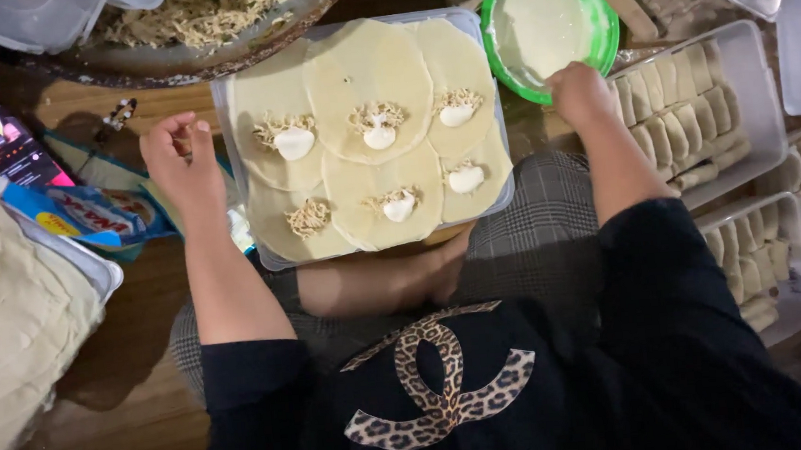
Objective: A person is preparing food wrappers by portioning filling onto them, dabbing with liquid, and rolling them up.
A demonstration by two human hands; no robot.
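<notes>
the clear tray (238, 123) of round wrappers (368, 75) lies on the lap, long side crosswise. left of it, the left hand (181, 157) curls loosely, empty; right of it, the right hand (581, 95) reaches into the green bowl (593, 10), grip hidden.

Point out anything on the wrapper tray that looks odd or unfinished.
One wrapper, at the tray's front left corner, carries only shredded filling; the other four also have a white dollop. The left hand hovers beside it, the right hand at the green bowl.
</notes>
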